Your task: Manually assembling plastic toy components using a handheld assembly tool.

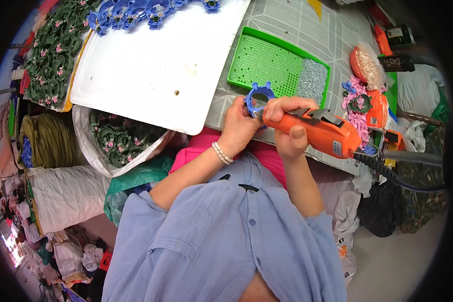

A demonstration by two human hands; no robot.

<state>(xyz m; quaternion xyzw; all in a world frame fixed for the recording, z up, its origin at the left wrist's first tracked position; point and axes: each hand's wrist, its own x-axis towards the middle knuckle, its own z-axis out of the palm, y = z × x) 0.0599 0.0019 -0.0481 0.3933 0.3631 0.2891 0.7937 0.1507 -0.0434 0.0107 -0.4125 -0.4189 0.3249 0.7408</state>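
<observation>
Head view, blue ring (261,90) partly hiding green tray (265,55), white board (148,68) alongside

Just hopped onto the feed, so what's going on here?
A person's left hand holds a blue ring, while the right hand grips an orange power tool with its front end at the ring. Just beyond sits a green tray with small silvery pieces heaped at its right end. More blue rings lie along the far edge of the white board.

White board (151,75) free, tray (264,54) beyond right hand (290,143)
</observation>
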